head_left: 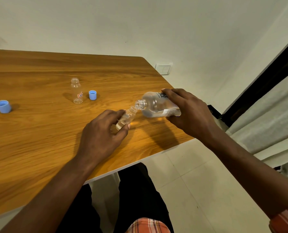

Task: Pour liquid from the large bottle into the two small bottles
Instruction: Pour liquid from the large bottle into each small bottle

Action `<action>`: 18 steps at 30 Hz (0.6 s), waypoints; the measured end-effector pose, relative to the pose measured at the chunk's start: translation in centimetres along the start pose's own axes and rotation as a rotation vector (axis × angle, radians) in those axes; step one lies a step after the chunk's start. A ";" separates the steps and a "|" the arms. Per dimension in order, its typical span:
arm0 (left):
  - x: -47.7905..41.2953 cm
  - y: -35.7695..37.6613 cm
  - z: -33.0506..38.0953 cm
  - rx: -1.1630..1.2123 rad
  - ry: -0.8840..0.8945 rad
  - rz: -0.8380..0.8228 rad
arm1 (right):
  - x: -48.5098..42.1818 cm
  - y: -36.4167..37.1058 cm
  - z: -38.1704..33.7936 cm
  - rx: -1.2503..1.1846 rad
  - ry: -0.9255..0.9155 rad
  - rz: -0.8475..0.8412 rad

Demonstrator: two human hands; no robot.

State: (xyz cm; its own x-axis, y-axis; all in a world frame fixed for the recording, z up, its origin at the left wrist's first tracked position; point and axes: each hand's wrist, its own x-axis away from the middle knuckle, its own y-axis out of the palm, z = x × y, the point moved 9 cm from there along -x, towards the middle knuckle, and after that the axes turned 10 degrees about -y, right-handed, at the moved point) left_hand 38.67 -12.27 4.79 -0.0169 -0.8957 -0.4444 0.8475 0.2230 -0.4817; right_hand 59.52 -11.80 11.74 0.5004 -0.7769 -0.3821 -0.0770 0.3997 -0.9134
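The right hand (190, 113) was wrapped around the large bottle (154, 105), with the thumb on top and the fingers curled under it. The left hand (103, 132) held a small bottle (125, 118), pinched between the thumb and the curled fingers.

The large bottle had big dark letters on its upper side, but the thumb hid part of them and they could not be read. A white label with tiny print ran along its lower side, too small to read.

The large bottle was clear, with no cap on it. It lay almost on its side in the air, with its mouth pointing left. Clear liquid sat along its low side. The small bottle in the left hand was clear too and leaned to the right. Its open mouth was right at the mouth of the large bottle. A little clear liquid sat in its bottom. Both bottles were over the table (39, 140), close to its right edge and not far from the near right corner.

Another small bottle (77, 91) stood upright farther left, toward the far edge. It was open and looked empty. It had a little red and white sticker, too small to read. A small blue cap (92, 95) sat just beside it on the right, open side up. A bigger blue cap (3, 106) sat well apart, far to the left.
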 end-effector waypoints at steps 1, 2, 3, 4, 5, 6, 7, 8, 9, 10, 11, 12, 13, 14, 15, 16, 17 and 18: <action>0.0 0.0 0.0 0.000 0.001 -0.001 | 0.0 0.0 0.0 0.000 0.000 -0.001; 0.0 0.0 0.0 -0.001 0.001 -0.002 | 0.0 -0.1 0.0 0.000 0.000 -0.002; 0.0 0.0 0.0 -0.001 0.001 -0.002 | 0.0 -0.1 0.0 -0.001 0.000 -0.003; 0.0 0.0 0.0 -0.002 0.000 -0.001 | -0.1 -0.1 0.0 -0.002 0.000 -0.004; 0.0 0.0 0.0 -0.001 0.000 -0.001 | -0.1 -0.1 0.0 -0.004 -0.001 -0.006; 0.0 0.0 0.0 -0.002 0.000 -0.002 | -0.1 -0.1 0.0 -0.006 -0.002 -0.007; 0.0 0.0 0.0 -0.002 0.000 -0.003 | -0.1 -0.1 0.0 -0.006 -0.003 -0.008; 0.0 0.0 0.0 -0.003 0.001 -0.003 | -0.2 -0.1 0.0 -0.007 -0.003 -0.009; 0.0 0.0 0.0 -0.002 0.002 -0.003 | -0.2 -0.1 -0.1 -0.007 -0.003 -0.009; -0.1 0.0 0.0 0.000 0.003 -0.002 | -0.2 -0.1 -0.1 -0.009 -0.003 -0.009; 0.0 0.0 0.0 0.003 0.003 -0.002 | -0.2 -0.2 -0.1 -0.010 -0.002 -0.007; -0.1 0.0 -0.1 0.006 0.002 -0.003 | -0.2 -0.2 -0.1 -0.009 -0.001 -0.003; -0.1 0.0 -0.1 0.010 0.001 -0.005 | -0.2 -0.2 -0.1 -0.007 0.001 -0.001; -0.1 0.1 -0.2 0.013 0.000 -0.006 | -0.3 -0.3 -0.1 -0.005 0.002 0.001; -0.1 0.1 -0.2 0.015 0.000 -0.007 | -0.3 -0.3 -0.1 -0.005 0.001 0.003; -0.1 0.1 -0.2 0.016 0.002 -0.006 | -0.3 -0.3 -0.2 -0.005 0.000 0.004; -0.1 0.0 -0.2 0.015 0.004 -0.005 | -0.3 -0.3 -0.2 -0.005 -0.002 0.004; -0.1 0.0 -0.2 0.012 0.006 -0.003 | -0.3 -0.3 -0.2 -0.005 -0.003 0.004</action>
State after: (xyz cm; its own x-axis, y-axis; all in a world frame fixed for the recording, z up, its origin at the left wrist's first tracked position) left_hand 38.57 -12.13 4.69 -0.0224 -0.8941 -0.4474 0.8536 0.2159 -0.4742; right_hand 59.23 -11.78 12.09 0.5029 -0.7739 -0.3849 -0.0827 0.4002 -0.9127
